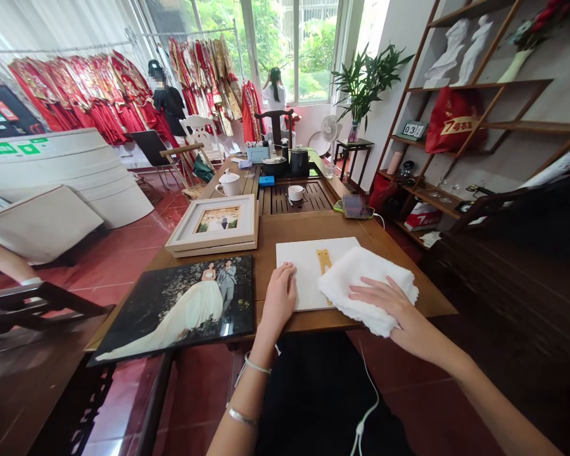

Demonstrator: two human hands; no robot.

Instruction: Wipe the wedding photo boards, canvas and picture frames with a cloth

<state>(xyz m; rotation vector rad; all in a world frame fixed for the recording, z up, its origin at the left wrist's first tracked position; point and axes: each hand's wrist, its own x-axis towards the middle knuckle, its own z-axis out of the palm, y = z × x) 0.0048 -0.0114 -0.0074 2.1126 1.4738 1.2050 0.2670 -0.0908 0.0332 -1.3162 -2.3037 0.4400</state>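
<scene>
A flat white board (pixel 304 256) with a tan bear figure on its face lies on the wooden table in front of me. My left hand (pixel 281 292) holds its left edge, fingers close together. Over the board's right part is a folded white cloth (pixel 346 278), covering some of the bear. My right hand (pixel 384 303) presses on the cloth with its fingers spread across it. To the left lies a glossy wedding photo panel (pixel 185 304), its near edge past the table's edge. Behind that panel, light-wood picture frames (pixel 213 225) are stacked, the top one showing a small photo.
Further back on the table (pixel 375 231) are a lidded white cup (pixel 228 182), a teacup (pixel 295 193) on a slatted tea tray (pixel 318 197), a black kettle (pixel 299 161) and a phone (pixel 356 206) with a cable. Two people stand near the garment racks and window.
</scene>
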